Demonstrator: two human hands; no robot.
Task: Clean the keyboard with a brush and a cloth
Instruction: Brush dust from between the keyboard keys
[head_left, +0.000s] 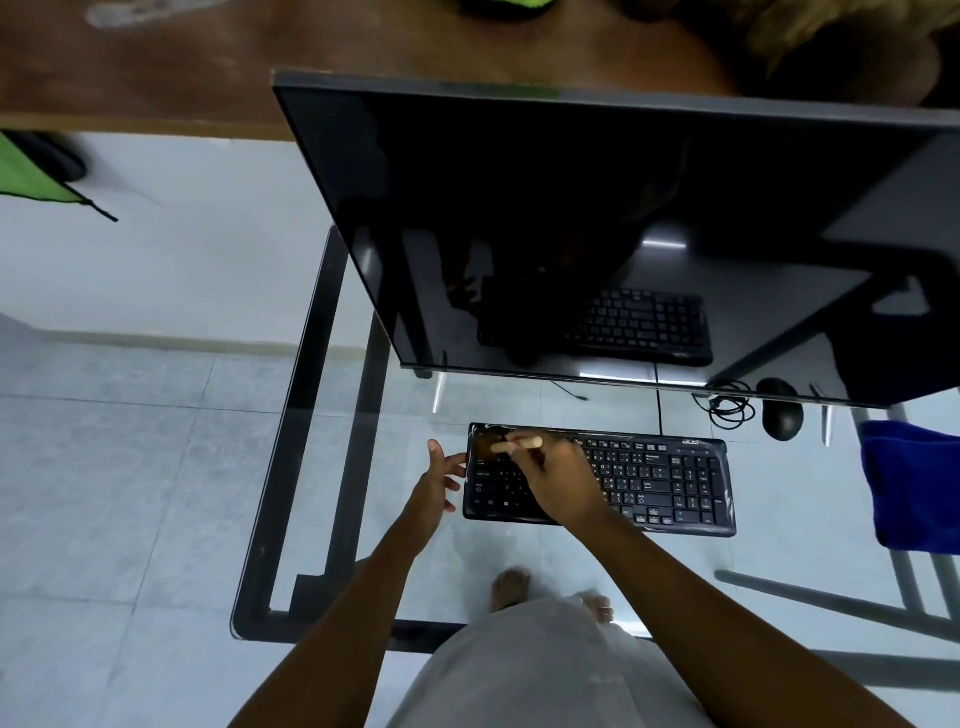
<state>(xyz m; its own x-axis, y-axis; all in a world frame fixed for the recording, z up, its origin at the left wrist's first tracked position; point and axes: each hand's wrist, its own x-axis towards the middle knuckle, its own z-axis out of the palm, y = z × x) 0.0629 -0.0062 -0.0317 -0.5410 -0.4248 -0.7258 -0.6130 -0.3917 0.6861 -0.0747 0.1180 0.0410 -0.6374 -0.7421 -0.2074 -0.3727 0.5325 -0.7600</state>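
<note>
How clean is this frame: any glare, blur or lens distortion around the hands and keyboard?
Head view: the wide-angle lens bends the monitor and the table rim; the dark screen mirrors the keyboard; a shiny patch sits on the keyboard's far left corner; the brush in the right hand looks blurred; the left hand reads clearly enough.

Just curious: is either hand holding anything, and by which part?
The right hand grips a brush by its pale wooden handle, over the left end of the keyboard. The left hand holds nothing; its spread fingers are at that edge.
</note>
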